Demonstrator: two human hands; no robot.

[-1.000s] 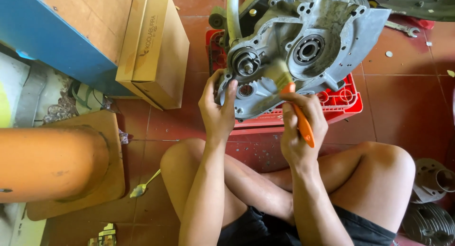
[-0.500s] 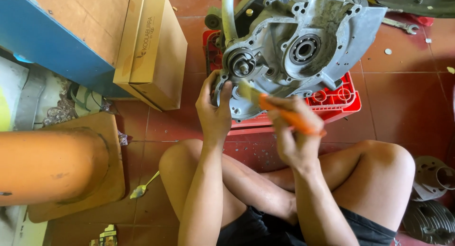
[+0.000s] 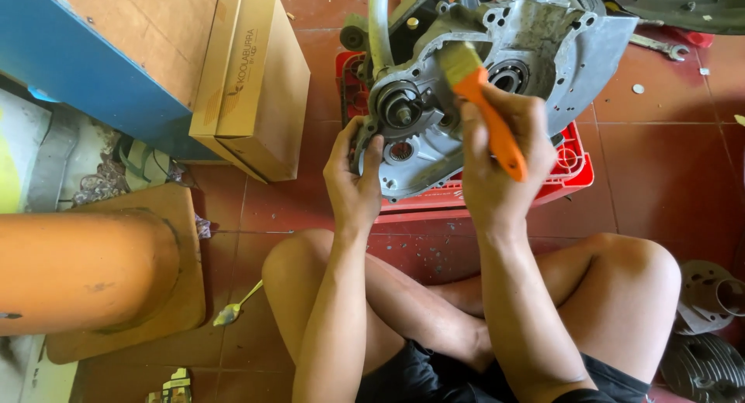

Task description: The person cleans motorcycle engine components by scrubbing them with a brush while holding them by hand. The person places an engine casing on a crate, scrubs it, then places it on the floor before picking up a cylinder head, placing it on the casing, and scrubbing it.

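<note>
Brushwork looks midway: right hand point(image 3: 497, 151) grips the orange-handled brush point(image 3: 483, 100) against the grimy engine casing point(image 3: 535, 53) (plenty of dirt left), left hand point(image 3: 355, 182) clasping its edge.

engine case point(image 3: 543, 53) rests on crate point(image 3: 570, 166), cardboard box point(image 3: 260, 85) to its left.
</note>
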